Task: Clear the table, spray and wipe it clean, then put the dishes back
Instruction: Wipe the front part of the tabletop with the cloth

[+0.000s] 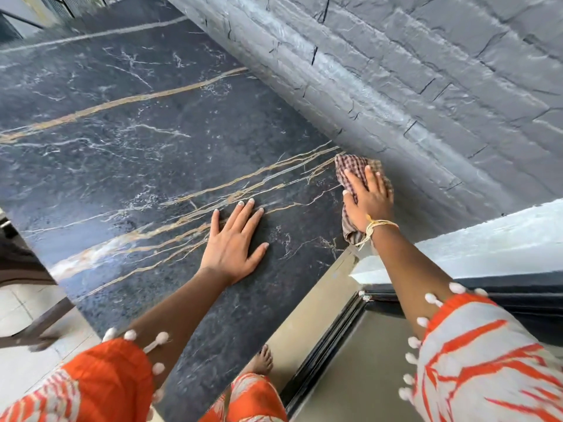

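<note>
I see the table (128, 141) filling most of the frame, from the upper left down to the bottom centre. Its top is dark marble with white veins and gold streaks running diagonally across the middle, and the surface shows a wet sheen and fine droplets toward the left.

Along the upper right runs a grey stone-brick wall (426, 71), meeting the table's far edge on a diagonal. Below it at the right edge I see a pale ledge (487, 239), and under that a dark-framed glass panel (380, 360) in the lower right. A pale tiled floor (27, 315) shows at the lower left.

Orange and white sleeves (487, 360) with white pom-pom trim cover both arms at the bottom corners. A bare foot (263, 359) shows beside the table's lower edge, at the bottom centre.

My left hand (234, 239) lies flat on the tabletop at the centre, palm down, fingers straight and spread, holding nothing.

My right hand (367, 197) is at centre right, by the table's corner next to the wall. It presses down on the checked cloth (348, 167), fingers extended over it. The cloth is bunched under the palm, part poking out toward the wall and part hanging off the table edge below the wrist. A pale string bracelet (376, 226) circles that wrist.
</note>
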